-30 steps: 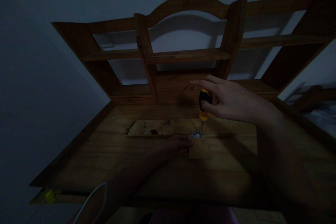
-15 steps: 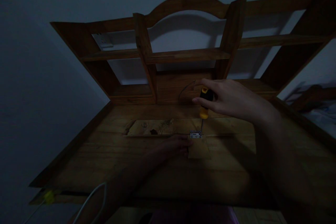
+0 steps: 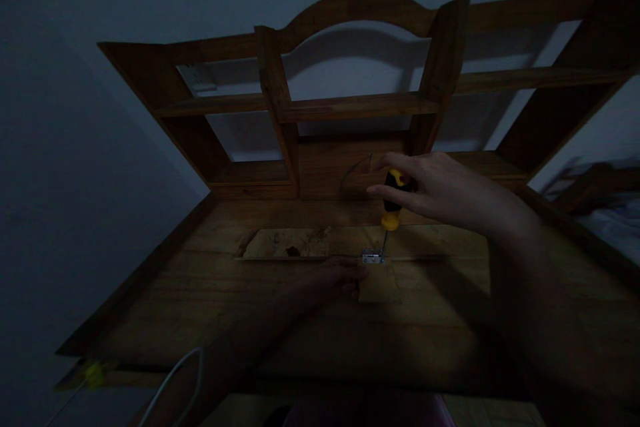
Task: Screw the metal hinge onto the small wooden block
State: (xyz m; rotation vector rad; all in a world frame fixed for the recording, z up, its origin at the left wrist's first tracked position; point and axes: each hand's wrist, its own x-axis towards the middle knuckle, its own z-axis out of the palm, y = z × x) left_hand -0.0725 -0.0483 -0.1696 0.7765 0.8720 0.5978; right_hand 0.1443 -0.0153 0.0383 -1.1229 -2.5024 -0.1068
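My right hand (image 3: 433, 187) grips the black and yellow handle of a screwdriver (image 3: 391, 221) between thumb and fingers. The shaft points down and leans slightly, its tip at the right end of a small silver hinge (image 3: 371, 257). This hinge spans the edge between a small wooden block (image 3: 379, 285) and a longer wooden strip (image 3: 420, 240) behind it. My left hand (image 3: 340, 275) holds the block's left edge, fingertips beside the hinge; its lower fingers are in shadow.
Everything lies on a wooden desk top (image 3: 200, 293) under dim light. The strip's left part has a rough, dark-stained patch (image 3: 300, 243). A shelf unit (image 3: 357, 107) rises at the back. At the lower left are a white cable (image 3: 173, 373) and a yellow object (image 3: 94, 373).
The screwdriver's handle has turned and shifted slightly right within my right hand's fingers, its tip still at the hinge. My left hand stays in place.
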